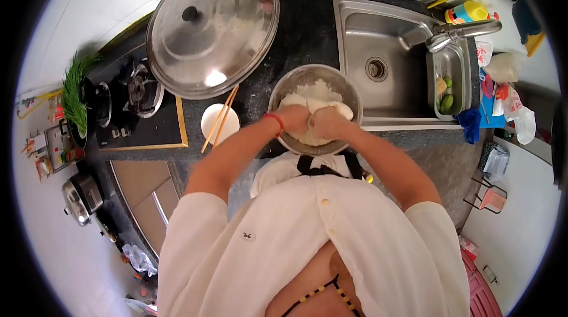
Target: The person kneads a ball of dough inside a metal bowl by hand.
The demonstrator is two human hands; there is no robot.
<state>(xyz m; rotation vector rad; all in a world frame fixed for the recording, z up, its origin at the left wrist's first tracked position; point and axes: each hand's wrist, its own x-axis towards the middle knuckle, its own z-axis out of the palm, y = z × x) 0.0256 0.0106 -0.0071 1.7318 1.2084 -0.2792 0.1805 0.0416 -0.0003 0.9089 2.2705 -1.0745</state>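
A steel bowl (278, 89) stands on the dark counter in front of me, with white dough (342, 110) and loose flour (319, 89) inside. My left hand (294, 119), with a red cord at its wrist, is in the left half of the bowl, closed on the dough. Close beside it, my right hand (329, 123) grips the dough too, and the two hands nearly meet at the middle. Parts of the dough are hidden under my fingers.
Left of the bowl, chopsticks (222, 120) rest across a white bowl (211, 117). A large steel lid (213, 27) lies behind them, near the gas stove (142, 95). To the right is a sink (384, 39) with a faucet (461, 30) and green vegetables (447, 103).
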